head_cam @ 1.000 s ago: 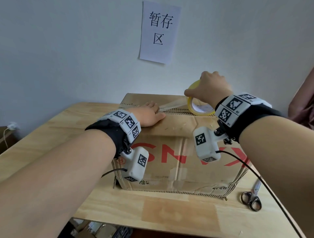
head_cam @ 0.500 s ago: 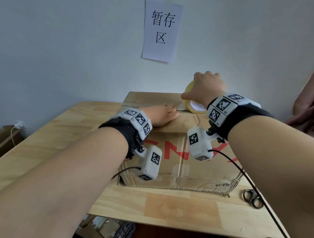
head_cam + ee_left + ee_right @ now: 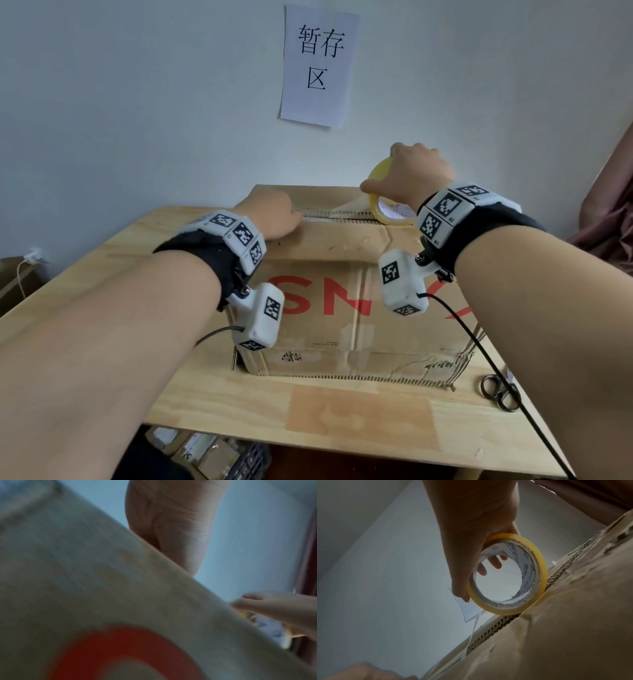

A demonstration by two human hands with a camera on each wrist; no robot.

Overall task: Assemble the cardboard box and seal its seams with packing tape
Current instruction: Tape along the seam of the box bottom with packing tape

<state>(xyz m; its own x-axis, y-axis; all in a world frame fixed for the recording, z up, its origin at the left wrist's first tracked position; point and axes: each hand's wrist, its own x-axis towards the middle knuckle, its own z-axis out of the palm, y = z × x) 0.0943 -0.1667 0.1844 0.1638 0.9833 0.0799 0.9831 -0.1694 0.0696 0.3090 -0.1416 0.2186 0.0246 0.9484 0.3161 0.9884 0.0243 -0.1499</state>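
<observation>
Counted items on and around table.
Saw one cardboard box (image 3: 342, 291), one tape roll (image 3: 387, 205), one pair of scissors (image 3: 500, 394), one wall sign (image 3: 318, 65), two hands.

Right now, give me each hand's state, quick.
Left hand: open, pressing the tape end onto the cardboard box.
Right hand: gripping the tape roll.

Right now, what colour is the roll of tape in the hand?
Yellow, see-through tape on a white printed core; the right wrist view shows it best.
</observation>
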